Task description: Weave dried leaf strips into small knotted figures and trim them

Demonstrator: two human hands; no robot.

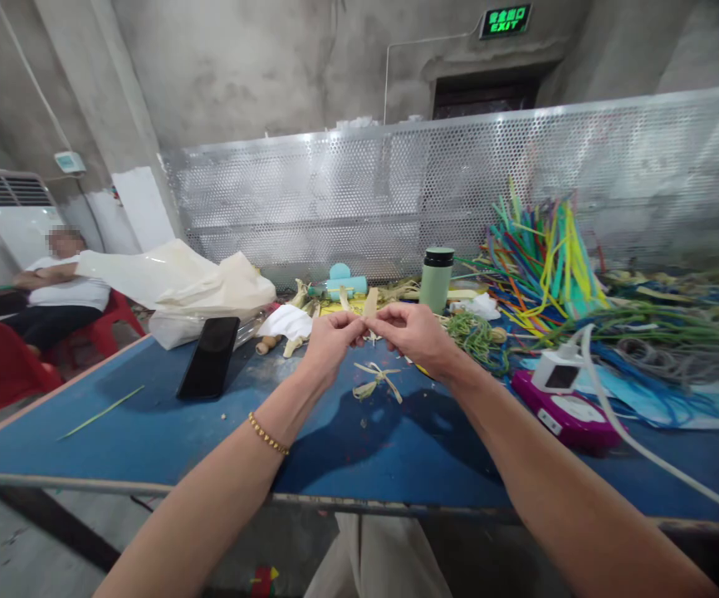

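Note:
My left hand (339, 336) and my right hand (413, 332) meet above the blue table, both with fingertips pinched together. Between them a pale dried leaf strip (370, 302) stands upright, its lower end hidden by the fingers. Both pinches appear to be on this strip. Just below the hands, a small knotted piece of dried leaf (377, 382) lies on the table, its ends spread out. More pale dried leaf pieces lie behind the hands, partly covered by them.
A black phone (208, 359) and a thin green strip (103, 412) lie left, before a crumpled plastic bag (210, 282). A green bottle (437, 281) stands behind my right hand. Coloured strips (546, 257) and a purple power strip (562, 415) with cable are right. A person sits far left.

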